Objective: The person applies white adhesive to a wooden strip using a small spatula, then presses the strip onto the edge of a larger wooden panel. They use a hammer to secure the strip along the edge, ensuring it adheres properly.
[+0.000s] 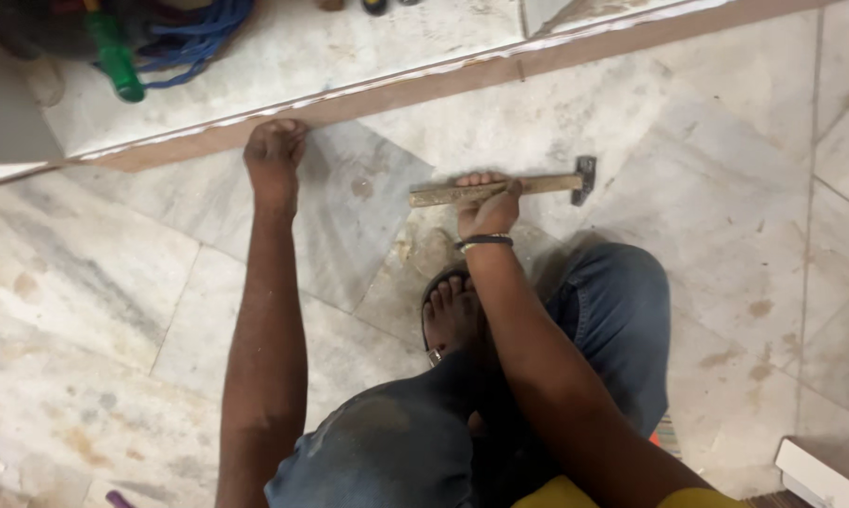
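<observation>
Marble floor (725,245), pale with rust-brown stains, laid in large slabs with thin joints; one grey slab (349,212) set at an angle among them. Raised step (368,47) along the top, also marble, with a brown riser band (424,89) under its edge. Left hand (274,155): fingers bent, fingertips pressed against the riser band where the grey slab's corner meets it; holding nothing. Right hand (488,212): fist wrapped fully around a hammer (509,188), gripping the wooden handle near its middle; dark bangle (484,243) on the wrist. Hammer lies level, just above the floor, handle pointing left, dark metal head to the right, over the joint beside the grey slab. Person squats in blue jeans (612,310); one foot (452,315) in a sandal, flat on the floor between the arms. On the step, top left: green handle (114,56) beside a coil of blue cord (198,38). White box (819,470) at the lower right corner.
</observation>
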